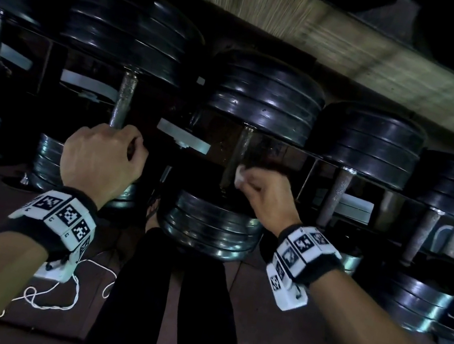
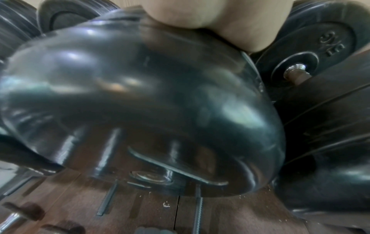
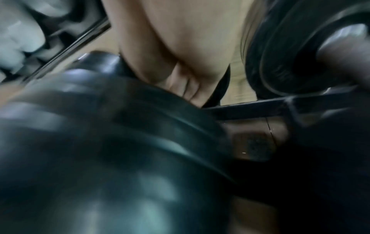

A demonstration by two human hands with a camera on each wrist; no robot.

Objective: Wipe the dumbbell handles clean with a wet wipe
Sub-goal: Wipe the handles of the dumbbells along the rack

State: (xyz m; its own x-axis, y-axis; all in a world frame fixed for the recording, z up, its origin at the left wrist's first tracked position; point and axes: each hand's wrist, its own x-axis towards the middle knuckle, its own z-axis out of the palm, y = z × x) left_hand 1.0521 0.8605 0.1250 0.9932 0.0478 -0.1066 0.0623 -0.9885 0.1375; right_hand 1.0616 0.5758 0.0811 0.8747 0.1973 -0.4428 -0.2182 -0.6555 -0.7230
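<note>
We press the wet wipe (image 1: 240, 173) against the handle (image 1: 236, 158) of the middle dumbbell on the rack, and the step looks best done by folding the wipe round the bar and running it the whole length between the two stacks of plates — not only the near side. A turn of the wrist at each pass would bring the wipe onto the hidden back of the bar. We judge the knurled metal will drag at a thin wipe, so steady pressure suits better than speed.

Our right hand (image 1: 267, 192) pinches the wipe between thumb and curled fingers, knuckles up, wrist level just above the lower plates (image 1: 212, 223). Our left hand (image 1: 102, 159) is clamped in a fist round the handle of the neighbouring dumbbell (image 1: 123, 100) toward the rack's left end — likely bracing us. The hands are well apart, one bar each.
</note>
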